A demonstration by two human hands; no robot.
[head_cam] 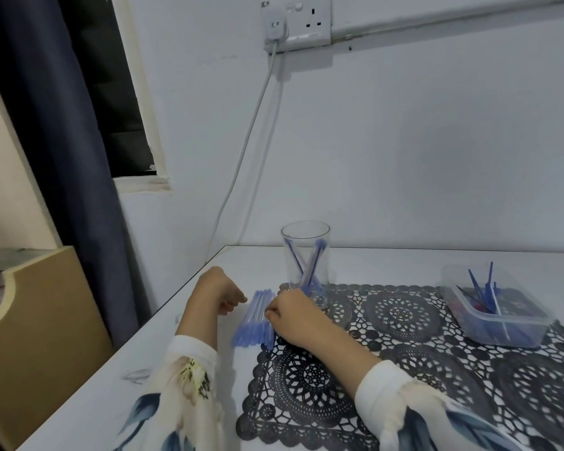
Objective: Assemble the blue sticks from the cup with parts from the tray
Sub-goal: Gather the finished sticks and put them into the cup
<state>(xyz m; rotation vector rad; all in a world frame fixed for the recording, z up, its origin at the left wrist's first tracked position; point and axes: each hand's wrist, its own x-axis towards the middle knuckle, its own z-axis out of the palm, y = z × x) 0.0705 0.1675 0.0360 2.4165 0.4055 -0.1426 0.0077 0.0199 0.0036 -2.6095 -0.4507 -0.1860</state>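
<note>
My left hand (222, 292) sits curled with nothing visible in it, fingertips just beside a row of blue assembled sticks (256, 320) lying side by side on the table (404, 262). My right hand (293, 315) is curled against the row's other edge, and I cannot tell whether it pinches a stick. A few blue sticks (310, 268) stand crossed in the clear cup (305, 236) just behind. The tray (508, 333) of parts (479, 288) sits well apart on the lace mat (404, 369). I judge the row is being squared up, and light pressure from both sides should keep the ends level and stop any rolling. After that I would reach for the cup.
</note>
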